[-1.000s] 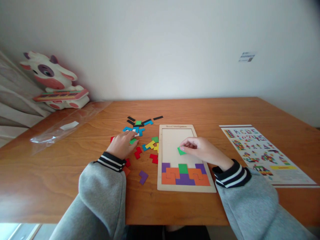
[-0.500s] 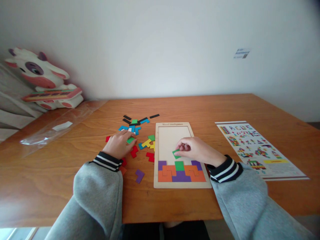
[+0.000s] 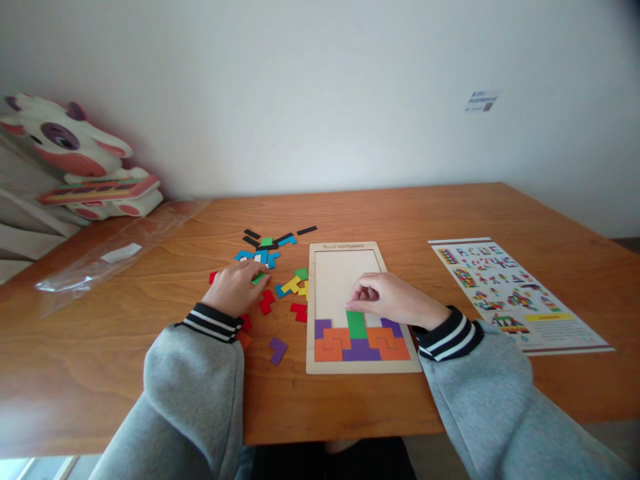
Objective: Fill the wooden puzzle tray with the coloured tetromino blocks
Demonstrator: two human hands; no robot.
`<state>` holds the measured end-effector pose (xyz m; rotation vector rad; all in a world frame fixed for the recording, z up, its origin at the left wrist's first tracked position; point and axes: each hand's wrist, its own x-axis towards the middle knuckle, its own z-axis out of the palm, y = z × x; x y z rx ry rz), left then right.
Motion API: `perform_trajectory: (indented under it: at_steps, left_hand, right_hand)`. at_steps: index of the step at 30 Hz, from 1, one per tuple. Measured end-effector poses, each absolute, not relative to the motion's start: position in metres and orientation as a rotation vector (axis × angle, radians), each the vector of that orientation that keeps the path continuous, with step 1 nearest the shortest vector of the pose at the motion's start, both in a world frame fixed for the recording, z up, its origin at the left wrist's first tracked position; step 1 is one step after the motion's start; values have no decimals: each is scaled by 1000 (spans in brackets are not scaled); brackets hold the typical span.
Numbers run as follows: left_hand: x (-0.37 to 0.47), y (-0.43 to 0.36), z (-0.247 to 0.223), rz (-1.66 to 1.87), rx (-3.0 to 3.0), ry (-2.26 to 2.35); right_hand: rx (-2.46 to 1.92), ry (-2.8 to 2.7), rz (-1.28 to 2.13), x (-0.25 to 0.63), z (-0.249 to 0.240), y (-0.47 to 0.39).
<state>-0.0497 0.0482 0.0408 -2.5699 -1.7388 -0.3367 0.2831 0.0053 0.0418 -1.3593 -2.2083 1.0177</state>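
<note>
Green square (image 3: 356, 316) has since met the lower green piece (image 3: 357, 331).

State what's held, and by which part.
Right hand pinches a green piece by its far edge. Left hand is at another green piece; whether gripped, can't tell.

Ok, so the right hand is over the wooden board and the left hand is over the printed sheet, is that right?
Not quite: the head view shows the left hand among the loose pieces, not over the printed sheet, which lies on the other side of the board. The right hand is over the wooden board, as you said.
</note>
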Motion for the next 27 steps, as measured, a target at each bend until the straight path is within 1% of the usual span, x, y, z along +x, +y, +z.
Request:
perform_trajectory:
  at_steps: [5,9,12,15,19,22,27]
  left_hand:
    - [-50,48,39,-304,-2500,-1774]
    - [-54,51,33,-357,-2475,-1654]
    - [-52,51,32,-584,-2527,-1489]
    - [-36,43,36,-951,-2572,-1366]
    - [-3,22,42,-1336,-2716,-1231]
    - [17,9,41,-1442,-2925,-1101]
    - [30,0,34,-1446,-3081,-1073]
  right_hand:
    - [-1353,-2184,976,282,42,5]
    - [-1357,-2156,979,282,42,5]
    - [-1350,-2111,954,280,42,5]
    - [-1305,-2017,938,274,43,3]
    - [-1150,-1913,1099,264,48,-4]
    - [-1066,-1900,1156,258,50,-7]
    - [-1042,-1973,1011,258,49,-6]
